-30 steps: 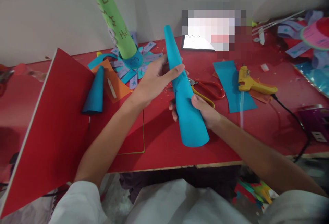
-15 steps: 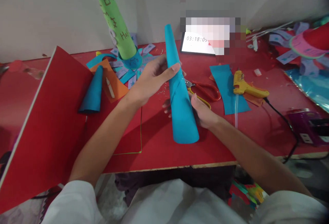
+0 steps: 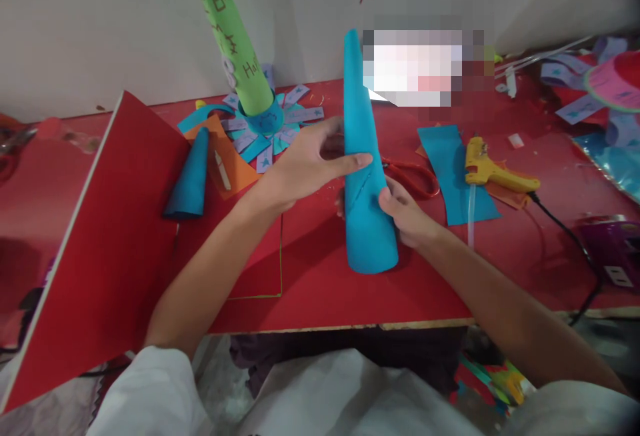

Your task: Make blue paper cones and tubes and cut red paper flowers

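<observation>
A tall blue paper cone (image 3: 367,236) stands nearly upright between my hands, narrow end up, with a slanting seam across its front. My left hand (image 3: 320,159) grips it around the middle, thumb across the front and fingers behind. Lower down on the right side, my right hand (image 3: 404,213) holds the cone, its thumb on the edge and its fingers mostly hidden behind the paper. Just behind the right hand lie scissors with red handles (image 3: 417,179), partly covered by the cone.
At right, a yellow glue gun (image 3: 500,173) rests by a blue sheet (image 3: 453,183). A smaller blue cone (image 3: 190,179) and an orange sheet (image 3: 227,163) lie left, near a raised red board (image 3: 100,236). A green paper tube (image 3: 240,49) stands behind.
The cone has turned a little in my hands, so its seam sits differently, and its top is nearer the camera. My left hand is slightly lower along it. The view has shifted somewhat.
</observation>
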Motion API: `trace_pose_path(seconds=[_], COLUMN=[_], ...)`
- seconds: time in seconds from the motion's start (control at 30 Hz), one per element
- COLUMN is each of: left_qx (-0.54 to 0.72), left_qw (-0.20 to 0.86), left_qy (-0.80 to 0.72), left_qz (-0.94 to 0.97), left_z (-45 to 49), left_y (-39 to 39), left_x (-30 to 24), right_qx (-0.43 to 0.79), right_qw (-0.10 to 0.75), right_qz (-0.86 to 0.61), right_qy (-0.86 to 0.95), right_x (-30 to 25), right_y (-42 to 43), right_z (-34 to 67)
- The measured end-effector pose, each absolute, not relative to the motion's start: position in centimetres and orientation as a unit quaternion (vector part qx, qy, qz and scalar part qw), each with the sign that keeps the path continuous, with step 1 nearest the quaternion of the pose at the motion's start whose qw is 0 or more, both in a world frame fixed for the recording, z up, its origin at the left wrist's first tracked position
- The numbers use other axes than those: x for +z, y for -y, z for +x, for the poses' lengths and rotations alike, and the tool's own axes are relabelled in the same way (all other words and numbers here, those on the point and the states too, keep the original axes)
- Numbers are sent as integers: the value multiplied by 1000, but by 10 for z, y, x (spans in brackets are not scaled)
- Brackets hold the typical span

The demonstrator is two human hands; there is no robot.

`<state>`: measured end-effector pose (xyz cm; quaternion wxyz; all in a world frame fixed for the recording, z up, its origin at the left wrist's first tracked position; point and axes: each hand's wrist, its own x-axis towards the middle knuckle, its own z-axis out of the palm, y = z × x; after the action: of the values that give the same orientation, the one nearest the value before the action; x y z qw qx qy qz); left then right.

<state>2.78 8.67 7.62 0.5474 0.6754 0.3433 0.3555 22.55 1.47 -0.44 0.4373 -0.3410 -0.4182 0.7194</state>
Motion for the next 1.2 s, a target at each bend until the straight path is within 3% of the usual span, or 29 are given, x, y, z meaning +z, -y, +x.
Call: trace_pose_path(seconds=[0.13,0.37,0.63,0.87,1.2], left_qx=[384,284,389,288,311], left_qw=[480,628,537,651,651], left_qy=[-380,-326,-389,-323,-322], left_qz=[691,647,639,624,613], left_z=[29,26,31,32,30], left_y=[-85,-82,-89,-85,-86], left_x=[78,87,72,73,70], right_qx=[694,739,680,686,669], right_qw=[435,426,445,464,478], right_qz=[-372,-292,-360,-358,-355], right_qy=[436,433,458,432,445], right_x=[-8,-1,1,-4,0], right_y=[-17,-13,-18,-18,-21], right_z=[227,225,222,220,218])
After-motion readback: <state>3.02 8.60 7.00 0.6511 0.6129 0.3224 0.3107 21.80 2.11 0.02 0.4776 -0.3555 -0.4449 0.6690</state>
